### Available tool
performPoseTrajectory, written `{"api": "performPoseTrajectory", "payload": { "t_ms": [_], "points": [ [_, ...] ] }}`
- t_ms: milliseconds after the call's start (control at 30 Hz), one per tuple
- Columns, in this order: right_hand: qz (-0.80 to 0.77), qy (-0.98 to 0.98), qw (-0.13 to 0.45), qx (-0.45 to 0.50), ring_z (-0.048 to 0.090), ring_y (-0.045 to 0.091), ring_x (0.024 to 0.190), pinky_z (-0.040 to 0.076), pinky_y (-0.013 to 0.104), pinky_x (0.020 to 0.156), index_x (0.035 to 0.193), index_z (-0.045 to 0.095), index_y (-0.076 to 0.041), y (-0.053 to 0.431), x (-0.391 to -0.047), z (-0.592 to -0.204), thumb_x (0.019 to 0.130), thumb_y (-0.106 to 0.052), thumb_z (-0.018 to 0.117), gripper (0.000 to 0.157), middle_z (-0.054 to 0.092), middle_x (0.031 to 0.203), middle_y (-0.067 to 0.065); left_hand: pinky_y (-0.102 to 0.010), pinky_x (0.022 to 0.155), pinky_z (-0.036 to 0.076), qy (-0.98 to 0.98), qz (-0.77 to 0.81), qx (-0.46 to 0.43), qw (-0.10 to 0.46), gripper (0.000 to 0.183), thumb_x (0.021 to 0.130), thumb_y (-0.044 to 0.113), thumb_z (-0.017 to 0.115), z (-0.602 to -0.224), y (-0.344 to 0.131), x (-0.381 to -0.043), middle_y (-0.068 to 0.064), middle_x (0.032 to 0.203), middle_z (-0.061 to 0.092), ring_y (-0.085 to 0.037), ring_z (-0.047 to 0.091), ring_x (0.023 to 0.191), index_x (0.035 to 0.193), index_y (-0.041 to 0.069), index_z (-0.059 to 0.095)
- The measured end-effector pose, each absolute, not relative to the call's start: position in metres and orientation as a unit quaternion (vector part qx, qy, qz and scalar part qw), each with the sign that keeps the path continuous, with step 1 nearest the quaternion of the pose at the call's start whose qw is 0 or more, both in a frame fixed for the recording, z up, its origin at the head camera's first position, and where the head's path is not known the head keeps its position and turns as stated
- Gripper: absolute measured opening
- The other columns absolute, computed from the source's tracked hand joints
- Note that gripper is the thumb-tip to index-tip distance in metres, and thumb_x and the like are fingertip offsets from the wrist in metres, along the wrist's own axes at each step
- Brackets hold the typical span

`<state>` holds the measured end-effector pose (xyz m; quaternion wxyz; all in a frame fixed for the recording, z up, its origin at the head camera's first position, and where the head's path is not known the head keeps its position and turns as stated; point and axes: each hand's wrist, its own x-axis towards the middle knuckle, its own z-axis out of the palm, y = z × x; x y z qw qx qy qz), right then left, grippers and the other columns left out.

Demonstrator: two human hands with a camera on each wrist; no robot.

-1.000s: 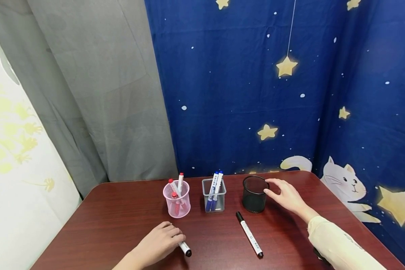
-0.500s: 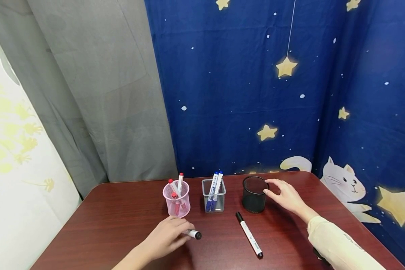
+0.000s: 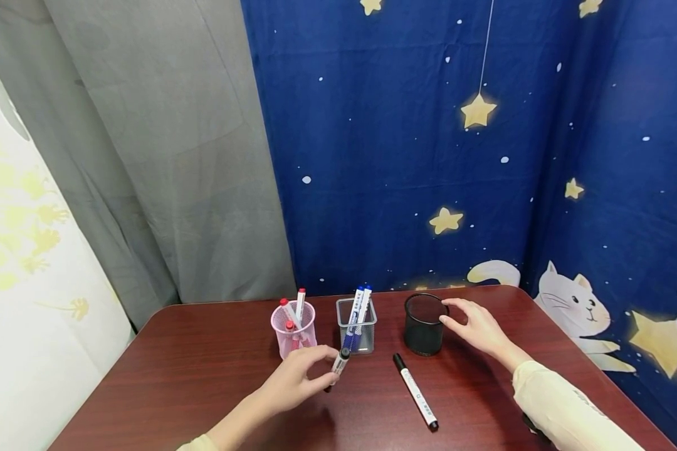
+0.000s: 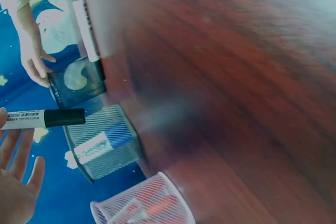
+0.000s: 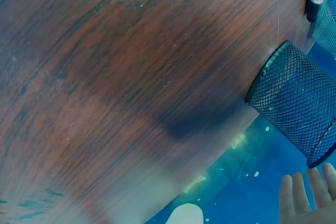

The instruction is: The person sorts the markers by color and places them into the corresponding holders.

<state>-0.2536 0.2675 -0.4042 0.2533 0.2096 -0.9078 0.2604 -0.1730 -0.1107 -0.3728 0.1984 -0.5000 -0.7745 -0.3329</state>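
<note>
My left hand (image 3: pixel 293 379) pinches a black-capped whiteboard marker (image 3: pixel 340 363) between thumb and fingers. It holds the marker above the table, in front of a clear mesh pen holder (image 3: pixel 367 341). In the left wrist view the lettering and black cap of this marker (image 4: pixel 44 119) show plainly. My right hand (image 3: pixel 479 329) is at the right side of a round black mesh pen cup (image 3: pixel 423 335), thumb and fingertips at its rim. Its fingers (image 5: pixel 317 187) look fairly straight in the right wrist view. A second black marker (image 3: pixel 416 393) lies on the table before the black cup.
A pink mesh cup (image 3: pixel 282 341) with red-capped markers stands left of the clear holder, which contains blue-capped markers (image 3: pixel 356 313). All three holders line the back of the dark red wooden table (image 3: pixel 192 363). Behind it hang grey and star-patterned blue curtains (image 3: pixel 406 156).
My left hand has lifted the marker off the table and carried it to the right and farther back, turning its black end upward. The right hand stays at the black cup.
</note>
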Motion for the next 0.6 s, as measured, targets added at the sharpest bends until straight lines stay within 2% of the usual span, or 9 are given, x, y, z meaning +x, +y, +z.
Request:
{"api": "performPoseTrajectory", "payload": {
  "t_ms": [233,433,600],
  "points": [
    [0.263,-0.907,0.254,0.208,0.055,0.025,0.092,0.043,0.041,0.073,0.109,0.060,-0.008,0.267,-0.254,-0.404,0.080,-0.030,0.064,0.037,0.059,0.106,0.010,-0.028,0.073,0.045,-0.780,-0.370,-0.473,0.175,0.020,0.078,0.010,0.066,-0.364,-0.099,-0.179,0.008,0.088,0.060,-0.005,0.057,0.082,0.097,0.014,0.059],
    [0.267,-0.907,0.252,0.208,0.055,0.024,0.091,0.044,0.040,0.071,0.109,0.060,-0.008,0.266,-0.253,-0.403,0.080,-0.029,0.065,0.036,0.059,0.106,0.010,-0.028,0.069,0.047,-0.790,-0.415,-0.435,0.120,0.017,0.077,0.000,0.064,-0.336,-0.086,-0.174,-0.004,0.082,0.063,-0.013,0.060,0.073,0.094,0.003,0.060],
    [0.268,-0.907,0.251,0.207,0.055,0.025,0.092,0.044,0.040,0.072,0.109,0.060,-0.007,0.267,-0.253,-0.404,0.080,-0.029,0.065,0.037,0.059,0.106,0.010,-0.026,0.068,0.045,-0.805,-0.424,-0.400,0.111,0.016,0.078,0.000,0.064,-0.316,-0.077,-0.174,-0.008,0.082,0.063,-0.017,0.059,0.073,0.094,0.000,0.060]
  ]
}}
